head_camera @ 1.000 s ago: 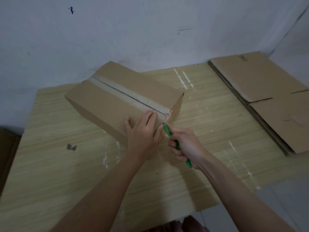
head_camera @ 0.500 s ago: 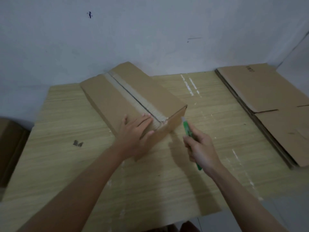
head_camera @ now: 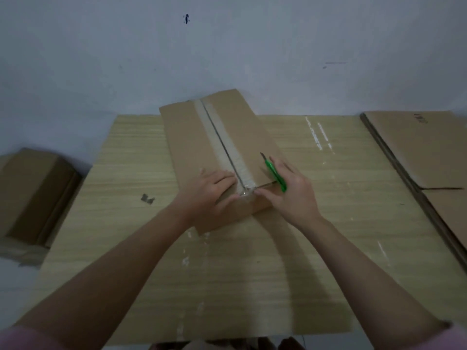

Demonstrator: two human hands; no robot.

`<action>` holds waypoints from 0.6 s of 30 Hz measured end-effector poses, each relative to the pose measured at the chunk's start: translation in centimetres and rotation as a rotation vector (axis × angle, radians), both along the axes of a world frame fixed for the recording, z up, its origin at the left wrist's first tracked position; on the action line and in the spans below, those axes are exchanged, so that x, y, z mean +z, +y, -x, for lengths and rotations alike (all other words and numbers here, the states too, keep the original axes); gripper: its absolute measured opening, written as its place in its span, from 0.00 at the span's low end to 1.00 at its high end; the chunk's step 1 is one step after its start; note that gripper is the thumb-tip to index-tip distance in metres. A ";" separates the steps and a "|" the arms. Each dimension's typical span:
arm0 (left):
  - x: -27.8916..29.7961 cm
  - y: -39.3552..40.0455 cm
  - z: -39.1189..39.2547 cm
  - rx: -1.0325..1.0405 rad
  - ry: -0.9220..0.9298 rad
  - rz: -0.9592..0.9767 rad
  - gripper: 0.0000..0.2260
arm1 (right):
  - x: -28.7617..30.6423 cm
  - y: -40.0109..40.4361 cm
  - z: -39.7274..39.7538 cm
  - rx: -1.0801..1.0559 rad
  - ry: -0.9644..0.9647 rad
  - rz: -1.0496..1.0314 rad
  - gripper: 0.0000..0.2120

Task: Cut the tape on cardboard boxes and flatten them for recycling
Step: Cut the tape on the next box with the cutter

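**Both hands at the box's near end**

Gripping a green cutter (head_camera: 275, 174), the right hand (head_camera: 294, 197) has its fingers curled round the handle, blade tip pointing away over the box's top, while its thumb reaches to the taped seam's near end. Left hand (head_camera: 211, 195) lies flat, fingers straight, pressing the top of the box (head_camera: 188, 137) beside that seam. Brown and long, the box lies lengthwise from the desk's (head_camera: 316, 261) middle to its far edge. A pale tape strip (head_camera: 217, 145) runs down the top with a dark slit along its middle. Flattened cardboard (head_camera: 417, 147) is stacked at the desk's right edge. Another box (head_camera: 32, 193) sits off the left edge.
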State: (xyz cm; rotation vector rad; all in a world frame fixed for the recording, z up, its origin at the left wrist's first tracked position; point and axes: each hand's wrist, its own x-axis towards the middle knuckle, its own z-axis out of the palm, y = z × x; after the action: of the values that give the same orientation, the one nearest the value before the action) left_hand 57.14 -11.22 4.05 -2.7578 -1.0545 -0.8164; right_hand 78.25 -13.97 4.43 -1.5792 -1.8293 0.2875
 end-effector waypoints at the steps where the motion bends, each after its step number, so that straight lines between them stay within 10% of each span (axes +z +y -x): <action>1: 0.0 0.1 0.1 -0.030 0.026 -0.059 0.17 | -0.2 0.4 -0.2 -0.001 -0.004 0.006 0.34; 6: 0.8 0.8 0.9 -0.151 0.182 -0.344 0.23 | -0.4 1.5 -0.9 0.012 -0.037 -0.069 0.18; 18: 1.8 1.5 1.1 -0.025 0.073 -0.385 0.10 | -1.6 1.6 0.4 -0.051 -0.262 -0.434 0.30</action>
State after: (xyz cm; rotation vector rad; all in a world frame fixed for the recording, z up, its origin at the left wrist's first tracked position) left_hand 56.07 -9.72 5.85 -2.4583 -0.7581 -0.8159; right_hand 77.87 -12.39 2.84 -1.3984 -1.8803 -0.3365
